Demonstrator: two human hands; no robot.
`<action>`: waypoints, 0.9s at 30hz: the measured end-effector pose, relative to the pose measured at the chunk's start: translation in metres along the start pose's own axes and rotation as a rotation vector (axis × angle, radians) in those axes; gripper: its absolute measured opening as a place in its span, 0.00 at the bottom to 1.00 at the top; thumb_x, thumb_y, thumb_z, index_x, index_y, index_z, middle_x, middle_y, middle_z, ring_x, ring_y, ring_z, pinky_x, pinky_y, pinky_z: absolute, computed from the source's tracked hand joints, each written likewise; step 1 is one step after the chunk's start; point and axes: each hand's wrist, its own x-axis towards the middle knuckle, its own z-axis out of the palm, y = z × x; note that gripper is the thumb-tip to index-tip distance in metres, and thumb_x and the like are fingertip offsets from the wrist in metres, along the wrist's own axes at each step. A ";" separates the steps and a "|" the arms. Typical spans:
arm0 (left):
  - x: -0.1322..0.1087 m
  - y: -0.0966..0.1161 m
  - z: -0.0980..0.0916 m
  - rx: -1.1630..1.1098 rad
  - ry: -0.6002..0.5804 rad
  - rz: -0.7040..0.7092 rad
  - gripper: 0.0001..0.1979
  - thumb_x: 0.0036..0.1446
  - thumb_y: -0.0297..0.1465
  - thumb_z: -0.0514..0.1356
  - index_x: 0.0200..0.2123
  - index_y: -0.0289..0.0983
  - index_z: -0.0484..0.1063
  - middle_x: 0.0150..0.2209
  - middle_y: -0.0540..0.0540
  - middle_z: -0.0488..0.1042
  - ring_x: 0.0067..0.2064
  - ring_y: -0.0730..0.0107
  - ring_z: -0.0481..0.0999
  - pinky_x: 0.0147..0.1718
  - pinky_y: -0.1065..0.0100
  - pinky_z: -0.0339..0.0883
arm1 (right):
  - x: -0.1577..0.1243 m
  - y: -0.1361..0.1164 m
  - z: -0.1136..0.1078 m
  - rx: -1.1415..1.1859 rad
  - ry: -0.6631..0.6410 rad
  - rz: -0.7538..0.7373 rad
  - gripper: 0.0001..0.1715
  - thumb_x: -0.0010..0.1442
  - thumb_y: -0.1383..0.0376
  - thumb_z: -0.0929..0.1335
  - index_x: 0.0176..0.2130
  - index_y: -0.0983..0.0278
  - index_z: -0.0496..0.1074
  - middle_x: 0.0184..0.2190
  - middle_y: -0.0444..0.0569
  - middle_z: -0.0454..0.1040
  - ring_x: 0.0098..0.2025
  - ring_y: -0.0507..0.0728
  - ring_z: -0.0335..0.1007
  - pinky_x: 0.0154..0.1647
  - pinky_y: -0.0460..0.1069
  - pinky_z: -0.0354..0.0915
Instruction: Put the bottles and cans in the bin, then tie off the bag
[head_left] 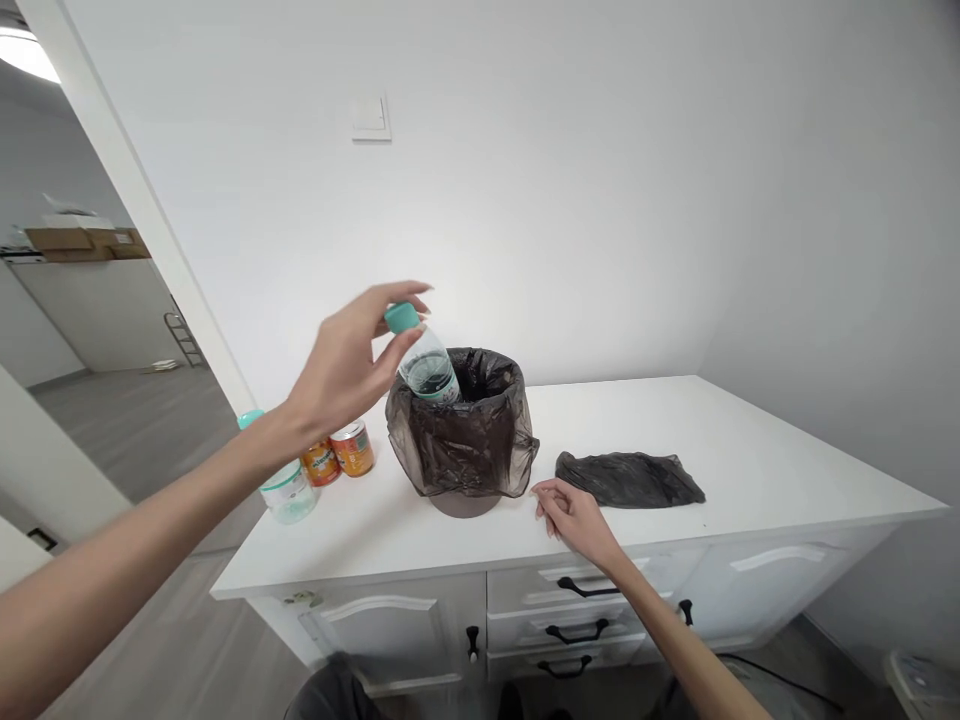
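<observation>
My left hand (375, 345) is closed around the neck of a clear plastic bottle (431, 370) with a teal cap. The bottle leans, its lower end inside the mouth of a small trash bin (465, 505) lined with a dark translucent garbage bag (465, 450). The bag's edge is folded down over the bin's outside. Loosely curled, my right hand (570, 515) is low beside the bin, with nothing visible in its fingers. It is just in front of the left end of a folded black garbage bag (637, 478) lying flat.
Two orange cans (352, 450) and another teal-capped bottle (291, 495) stand at the left end of the white cabinet top (750, 450), partly behind my left forearm. Drawers with black handles (577, 632) are below. A wall with a switch (371, 117) rises behind.
</observation>
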 end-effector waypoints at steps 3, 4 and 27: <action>0.012 -0.018 0.015 -0.077 -0.208 0.097 0.20 0.72 0.40 0.55 0.62 0.39 0.70 0.55 0.43 0.80 0.55 0.60 0.80 0.57 0.56 0.75 | 0.001 0.001 -0.001 0.023 -0.006 -0.003 0.30 0.68 0.42 0.65 0.46 0.65 0.75 0.29 0.48 0.79 0.21 0.52 0.69 0.25 0.49 0.65; 0.014 -0.027 0.019 -0.074 -0.287 0.117 0.21 0.71 0.41 0.55 0.61 0.39 0.71 0.55 0.43 0.80 0.55 0.60 0.80 0.56 0.57 0.74 | 0.002 0.000 -0.001 0.027 -0.007 -0.005 0.29 0.68 0.43 0.65 0.45 0.65 0.75 0.29 0.48 0.79 0.21 0.52 0.68 0.25 0.48 0.65; 0.015 -0.088 0.044 -0.055 -0.460 -0.045 0.22 0.69 0.48 0.55 0.53 0.45 0.81 0.52 0.49 0.85 0.51 0.59 0.82 0.51 0.63 0.72 | 0.001 -0.013 0.002 0.021 0.009 0.016 0.28 0.68 0.43 0.66 0.43 0.64 0.74 0.27 0.46 0.77 0.20 0.52 0.68 0.24 0.48 0.64</action>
